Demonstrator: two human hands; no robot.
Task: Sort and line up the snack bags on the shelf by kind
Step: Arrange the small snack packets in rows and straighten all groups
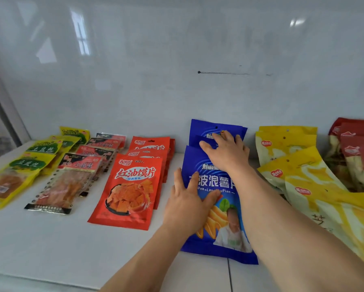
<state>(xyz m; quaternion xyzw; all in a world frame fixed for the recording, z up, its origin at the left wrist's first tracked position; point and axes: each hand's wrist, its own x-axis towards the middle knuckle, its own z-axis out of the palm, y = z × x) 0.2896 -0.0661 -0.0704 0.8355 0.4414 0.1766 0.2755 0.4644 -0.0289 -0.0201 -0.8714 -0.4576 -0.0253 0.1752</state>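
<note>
On the shelf (50,239) lie six kinds of snack bags in rows: about four yellow-green bags (18,175), four clear bags with black-and-red labels (71,182), at least three orange-red bags (128,190), three blue potato-chip bags (214,186), about four yellow bags (303,182), and several dark red bags (356,152), count unclear.

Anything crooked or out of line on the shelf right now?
Mostly tidy. The yellow bags on the right are the loosest: the front ones fan out at an angle instead of stacking squarely. The blue bags, under both the left hand and the right hand, overlap slightly off-square. No spills or tears visible.
</note>
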